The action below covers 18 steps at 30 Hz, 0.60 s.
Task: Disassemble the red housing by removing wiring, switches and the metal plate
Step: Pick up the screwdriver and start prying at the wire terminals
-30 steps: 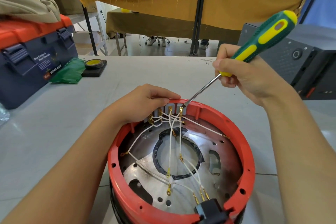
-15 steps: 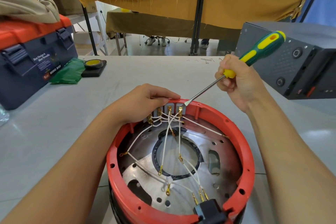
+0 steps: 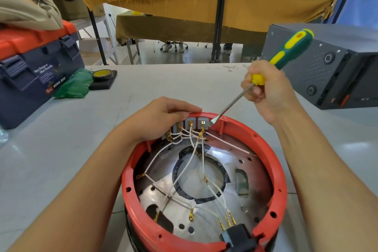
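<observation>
— While the red housing (image 3: 204, 180) sits low in the centre of the frame on the grey table (image 3: 61, 149), where are your hands?

— My left hand (image 3: 161, 116) is curled over the far rim, fingers folded down onto the row of grey switches (image 3: 192, 124) at the top of the ring. My right hand (image 3: 266, 90), right of centre, is closed around a green and yellow screwdriver (image 3: 286, 53); its flat tip touches the rightmost switch, just beside the rim.

— And inside the housing?

— White wires (image 3: 190, 161) with brass terminals run from the switches down across the metal plate (image 3: 163, 196), which has a round dark-edged opening in its middle. Several loose wire ends lie on the plate. A black plug block (image 3: 237, 235) sits in the near rim, at the bottom of the frame.

— What else is on the table?

— A blue and orange toolbox (image 3: 34, 67) at the left edge, a green bag (image 3: 73, 86) and a roll of tape (image 3: 102, 74) beside it, and a dark grey box (image 3: 337, 67) at the right
</observation>
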### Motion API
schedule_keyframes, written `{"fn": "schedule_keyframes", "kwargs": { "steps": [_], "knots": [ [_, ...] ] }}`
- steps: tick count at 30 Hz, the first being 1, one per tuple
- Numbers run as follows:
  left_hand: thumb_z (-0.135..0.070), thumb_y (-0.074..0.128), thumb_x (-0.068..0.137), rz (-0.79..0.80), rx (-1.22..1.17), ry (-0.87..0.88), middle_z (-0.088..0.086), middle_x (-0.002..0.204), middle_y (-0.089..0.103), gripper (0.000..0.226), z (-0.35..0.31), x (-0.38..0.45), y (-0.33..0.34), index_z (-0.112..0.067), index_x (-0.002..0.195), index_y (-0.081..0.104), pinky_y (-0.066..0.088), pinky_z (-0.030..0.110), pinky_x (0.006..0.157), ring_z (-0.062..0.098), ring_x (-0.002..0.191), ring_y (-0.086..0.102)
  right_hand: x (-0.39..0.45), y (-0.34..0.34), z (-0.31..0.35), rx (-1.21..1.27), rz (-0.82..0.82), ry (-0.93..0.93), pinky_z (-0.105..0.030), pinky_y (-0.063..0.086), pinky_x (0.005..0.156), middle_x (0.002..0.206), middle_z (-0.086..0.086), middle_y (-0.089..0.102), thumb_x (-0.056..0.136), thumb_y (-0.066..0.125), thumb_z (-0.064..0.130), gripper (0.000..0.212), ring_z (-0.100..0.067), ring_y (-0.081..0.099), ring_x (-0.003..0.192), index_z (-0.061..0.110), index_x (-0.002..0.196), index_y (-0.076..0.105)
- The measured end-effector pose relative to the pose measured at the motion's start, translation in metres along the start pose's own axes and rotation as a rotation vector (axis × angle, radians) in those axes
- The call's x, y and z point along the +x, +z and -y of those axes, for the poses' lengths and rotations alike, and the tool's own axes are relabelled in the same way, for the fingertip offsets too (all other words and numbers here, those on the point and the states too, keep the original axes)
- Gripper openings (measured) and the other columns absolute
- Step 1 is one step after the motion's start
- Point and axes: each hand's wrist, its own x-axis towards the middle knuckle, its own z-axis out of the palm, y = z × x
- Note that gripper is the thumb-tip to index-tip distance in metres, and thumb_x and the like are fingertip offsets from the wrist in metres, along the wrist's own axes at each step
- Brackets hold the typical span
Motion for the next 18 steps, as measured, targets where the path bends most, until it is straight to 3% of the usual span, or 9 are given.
{"fn": "schedule_keyframes", "kwargs": {
  "steps": [3,6,10,14,18],
  "knots": [
    [-0.015,0.049,0.097,-0.011,0.019,0.003,-0.02,0.111,0.068,0.033,0.0,0.0,0.001,-0.039,0.109,0.068,0.046,0.031,0.099,0.001,0.103,0.062,-0.002,-0.002,0.003,-0.047,0.009,-0.027,-0.017,0.022,0.037,0.04,0.005,0.033,0.081,0.049,0.008,0.038,-0.008,0.023,0.036,0.022,0.046,0.041],
    [-0.016,0.051,0.096,-0.04,0.03,0.009,-0.008,0.104,0.072,0.032,-0.002,-0.002,0.003,-0.042,0.105,0.068,0.053,0.041,0.085,0.02,0.089,0.066,-0.006,0.003,0.005,-0.07,-0.001,-0.031,-0.017,0.022,0.037,0.04,0.004,0.034,0.078,0.051,0.013,0.027,-0.009,0.024,0.037,0.015,0.054,0.04],
    [-0.015,0.059,0.091,-0.177,0.025,0.083,-0.014,0.103,0.069,0.022,-0.007,-0.004,0.002,-0.031,0.1,0.071,0.047,0.017,0.085,0.0,0.095,0.063,-0.015,0.002,0.007,-0.032,-0.063,-0.014,-0.018,0.02,0.038,0.041,0.003,0.037,0.086,0.052,0.013,0.03,-0.009,0.027,0.037,0.012,0.057,0.044],
    [-0.013,0.061,0.088,-0.337,0.113,0.152,-0.007,0.098,0.068,0.013,-0.016,-0.009,-0.001,-0.021,0.091,0.071,0.048,0.021,0.086,0.002,0.092,0.061,-0.032,-0.001,0.01,-0.017,-0.11,0.014,-0.018,0.029,0.038,0.047,0.003,0.043,0.092,0.057,0.021,0.032,-0.009,0.034,0.039,0.015,0.06,0.051],
    [-0.024,0.066,0.084,-0.289,0.274,0.145,-0.009,0.08,0.064,0.006,-0.03,-0.024,-0.006,-0.022,0.08,0.063,0.044,0.015,0.067,0.001,0.074,0.058,-0.056,-0.004,0.011,-0.043,-0.115,0.01,-0.021,0.044,0.045,0.052,0.0,0.054,0.09,0.062,0.036,0.028,-0.011,0.048,0.045,0.015,0.07,0.063]
  ]
}}
